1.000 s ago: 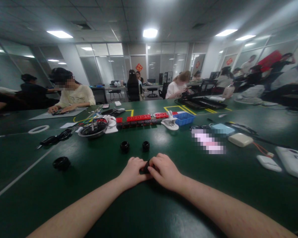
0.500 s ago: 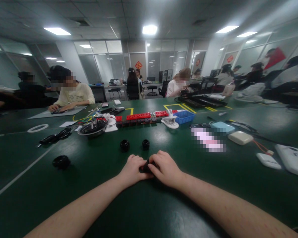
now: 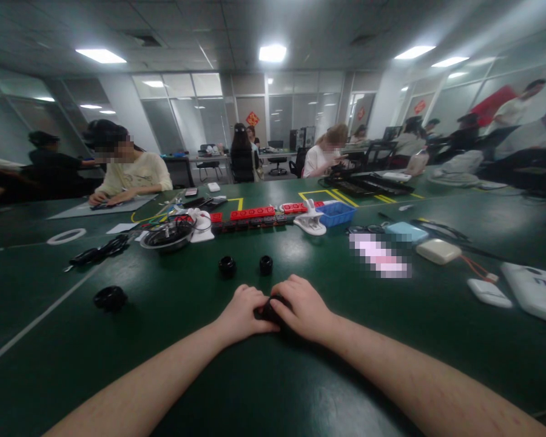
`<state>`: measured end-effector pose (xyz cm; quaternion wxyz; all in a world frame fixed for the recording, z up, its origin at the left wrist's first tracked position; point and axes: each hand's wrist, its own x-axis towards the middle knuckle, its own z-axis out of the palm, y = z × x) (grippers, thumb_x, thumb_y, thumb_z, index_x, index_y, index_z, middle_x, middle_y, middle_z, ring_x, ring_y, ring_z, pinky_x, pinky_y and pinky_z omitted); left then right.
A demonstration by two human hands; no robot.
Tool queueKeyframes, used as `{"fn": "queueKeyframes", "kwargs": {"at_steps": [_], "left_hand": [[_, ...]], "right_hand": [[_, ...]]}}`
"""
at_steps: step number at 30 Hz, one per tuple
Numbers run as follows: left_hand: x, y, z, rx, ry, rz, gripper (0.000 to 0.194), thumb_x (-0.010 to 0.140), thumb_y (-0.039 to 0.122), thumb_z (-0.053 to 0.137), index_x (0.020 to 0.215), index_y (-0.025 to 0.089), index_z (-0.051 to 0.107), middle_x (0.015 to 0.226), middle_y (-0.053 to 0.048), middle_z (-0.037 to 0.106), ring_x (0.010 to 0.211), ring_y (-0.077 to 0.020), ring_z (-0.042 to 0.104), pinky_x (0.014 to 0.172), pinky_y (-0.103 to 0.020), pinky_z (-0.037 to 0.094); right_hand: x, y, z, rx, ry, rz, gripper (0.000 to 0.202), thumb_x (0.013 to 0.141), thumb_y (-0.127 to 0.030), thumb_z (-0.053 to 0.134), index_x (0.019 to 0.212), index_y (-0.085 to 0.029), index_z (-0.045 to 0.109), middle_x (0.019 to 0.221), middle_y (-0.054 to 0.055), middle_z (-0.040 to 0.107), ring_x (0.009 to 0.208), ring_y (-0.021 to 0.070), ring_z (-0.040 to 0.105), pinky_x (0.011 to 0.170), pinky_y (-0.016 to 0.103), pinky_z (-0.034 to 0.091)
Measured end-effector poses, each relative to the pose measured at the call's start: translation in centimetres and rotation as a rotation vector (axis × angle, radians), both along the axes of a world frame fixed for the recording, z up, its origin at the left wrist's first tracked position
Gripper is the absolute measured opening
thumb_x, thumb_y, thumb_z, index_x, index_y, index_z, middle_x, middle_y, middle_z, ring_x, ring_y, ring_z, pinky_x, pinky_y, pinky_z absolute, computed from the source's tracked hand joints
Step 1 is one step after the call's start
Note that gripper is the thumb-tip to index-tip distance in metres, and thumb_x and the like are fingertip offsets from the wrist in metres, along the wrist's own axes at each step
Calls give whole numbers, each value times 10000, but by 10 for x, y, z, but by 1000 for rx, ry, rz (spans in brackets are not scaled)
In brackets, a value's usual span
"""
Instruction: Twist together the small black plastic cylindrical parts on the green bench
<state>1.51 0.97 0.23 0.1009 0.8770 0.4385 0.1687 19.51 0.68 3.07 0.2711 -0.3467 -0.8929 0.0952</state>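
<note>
1. As left hand [image 3: 243, 312] and right hand [image 3: 304, 309] pinch one black part [image 3: 267, 312] between them, step looks like two-handed handling.
2. Part's low over green table [image 3: 173, 303], nearer than two black rings [image 3: 227, 271]; table contact: can't tell.
3. Next move likely calls for firm hold both sides.
4. White case [image 3: 532, 296] dark mark, red wall sign [image 3: 252, 118]: illegible. No brands readable.

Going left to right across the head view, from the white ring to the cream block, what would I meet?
White ring, leftmost loose black part, metal dish, left hand, black part in both hands, right hand, light blue object, cream block.
</note>
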Motion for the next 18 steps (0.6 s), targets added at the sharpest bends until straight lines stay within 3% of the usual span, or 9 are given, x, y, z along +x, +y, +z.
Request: {"fn": "queueKeyframes", "kwargs": {"at_steps": [18], "left_hand": [[1,1,-2,-11,15,-25,353,629,520,662,698,190,558,669,41,544,693,-157,492,687,-291,309]], "right_hand": [[0,-3,2,57,-53,-1,145,835,-256,486,838,-148,583,801,49,555,770,165,439,701,296,342]]}}
